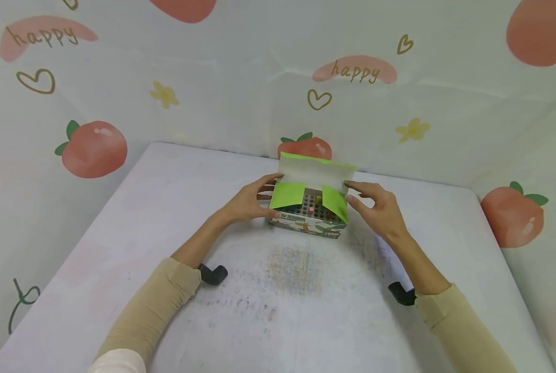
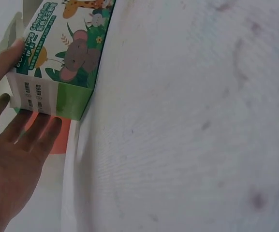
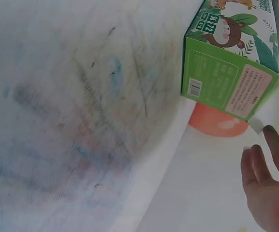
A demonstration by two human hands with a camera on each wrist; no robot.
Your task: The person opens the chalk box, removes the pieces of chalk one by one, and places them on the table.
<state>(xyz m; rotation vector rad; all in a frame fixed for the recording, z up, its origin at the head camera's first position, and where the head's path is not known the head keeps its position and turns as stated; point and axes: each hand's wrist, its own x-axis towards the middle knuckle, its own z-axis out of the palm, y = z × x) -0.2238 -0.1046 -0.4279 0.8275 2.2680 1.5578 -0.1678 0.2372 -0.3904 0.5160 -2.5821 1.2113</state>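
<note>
Beige sleeves (image 1: 152,305), left hand (image 1: 247,202) spread wide, touching left end of patterned box (image 1: 305,224) near far edge of table (image 1: 259,336), right hand (image 1: 382,207) loosely parted, empty, at raised lid (image 1: 317,170).

This looks like a makeshift indoor craft or drawing corner, whether in a home or a studio cannot be told, with a creased white backdrop (image 1: 240,67) printed with fruit, hearts and "happy" round a white worktop (image 1: 333,331) bearing coloured smudges (image 1: 296,267).
</note>
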